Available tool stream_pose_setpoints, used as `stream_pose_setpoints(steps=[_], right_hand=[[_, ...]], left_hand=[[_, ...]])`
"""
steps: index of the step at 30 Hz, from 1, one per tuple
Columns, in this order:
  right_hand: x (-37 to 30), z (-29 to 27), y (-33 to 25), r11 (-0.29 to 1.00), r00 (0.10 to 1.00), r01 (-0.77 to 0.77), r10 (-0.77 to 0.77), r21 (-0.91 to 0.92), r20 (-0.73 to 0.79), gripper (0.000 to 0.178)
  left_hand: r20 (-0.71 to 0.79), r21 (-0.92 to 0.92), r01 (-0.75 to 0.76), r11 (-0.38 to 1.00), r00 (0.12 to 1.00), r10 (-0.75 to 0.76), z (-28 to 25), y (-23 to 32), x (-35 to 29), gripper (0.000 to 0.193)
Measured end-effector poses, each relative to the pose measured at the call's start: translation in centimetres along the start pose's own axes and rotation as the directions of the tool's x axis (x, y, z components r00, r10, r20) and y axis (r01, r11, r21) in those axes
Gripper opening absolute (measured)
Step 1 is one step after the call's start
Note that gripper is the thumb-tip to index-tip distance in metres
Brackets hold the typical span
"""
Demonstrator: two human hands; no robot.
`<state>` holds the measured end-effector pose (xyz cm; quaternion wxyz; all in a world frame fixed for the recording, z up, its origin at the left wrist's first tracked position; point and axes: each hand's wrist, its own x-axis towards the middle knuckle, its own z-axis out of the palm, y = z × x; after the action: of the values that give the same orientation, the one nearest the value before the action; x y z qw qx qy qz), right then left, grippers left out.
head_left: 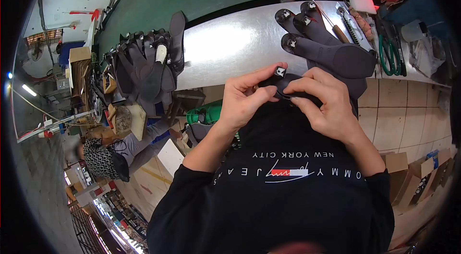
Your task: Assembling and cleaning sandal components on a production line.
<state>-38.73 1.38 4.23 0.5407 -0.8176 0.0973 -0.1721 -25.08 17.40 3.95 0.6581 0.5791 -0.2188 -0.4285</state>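
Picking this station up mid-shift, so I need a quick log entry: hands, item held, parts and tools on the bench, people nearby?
Left hand: thumb and fingers on the dark shoe piece
Right hand: grips the same piece, from its right
Held above: person's lap area, at the near edge of the metal bench
Right parts: pile of dark soles, shiny black ends
Left parts: cluster of dark soles
Tools: wooden-handled tool, beyond right pile
Nearby: another person, far left
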Motion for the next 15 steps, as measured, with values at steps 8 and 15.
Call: stream_pose_setpoints(steps=[8,15], right_hand=[[0.6,-0.2,1.0,0.979,0.989,0.105,-0.085,-0.174,0.12,0.025],[0.1,-0.2,1.3,0.987,0.994,0.044,-0.028,-0.154,0.104,0.028]], left_hand=[[-0.105,0.072,0.115,0.991,0.989,-0.108,0.1,-0.6,0.8,0.036],[-0.091,0.09,0.145,0.985,0.986,-0.137,0.4,-0.5,1.0,0.038]])
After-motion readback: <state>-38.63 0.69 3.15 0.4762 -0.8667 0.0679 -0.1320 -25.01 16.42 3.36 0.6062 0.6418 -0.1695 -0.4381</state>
